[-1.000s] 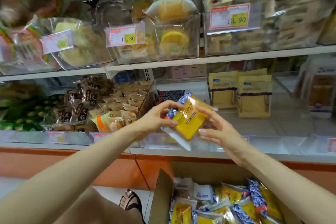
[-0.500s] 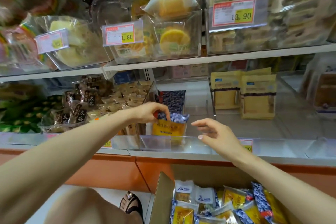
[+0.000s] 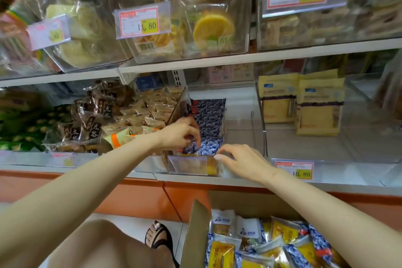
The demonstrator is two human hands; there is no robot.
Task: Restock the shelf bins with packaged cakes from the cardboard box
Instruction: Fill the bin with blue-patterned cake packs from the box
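**As the pack seats in the bin: both hands at the front row**

Since the stock comes from below, note first the cardboard box (image 3: 195, 235) nearest you. It is open at your feet with many packaged cakes (image 3: 221, 252) left in it, so in my judgement the restock is far from finished.

Left hand (image 3: 178, 135): reaches over the front of the clear shelf bin (image 3: 187, 165). The fingers curl downward and the bunched fingertips (image 3: 196, 143) pinch at the blueberry-print top edge of the front pack (image 3: 210, 149). This looks meant to keep the pack upright and in line with the row behind it.

Right hand (image 3: 241, 163): holds nothing. The fingers are loosely bent and the fingertips (image 3: 217, 156) touch the front corner of the bin beside the pack, probably to square it against the wall.

Change: one second ago you held this pack in both hands, in the air before the shelf. Half a second ago the left hand alone was lowering it, and the right hand hung open and apart. The pack now stands inside the bin behind the front wall, and the right hand has closed in on it.

Farther back, the rest of the bin is floor-bare behind the blueberry row. The neighbouring bin holds yellow pouches (image 3: 317, 106), with a price tag (image 3: 301, 172) reading 10.80 at its front. The upper-shelf bins (image 3: 217, 50) are blurred.
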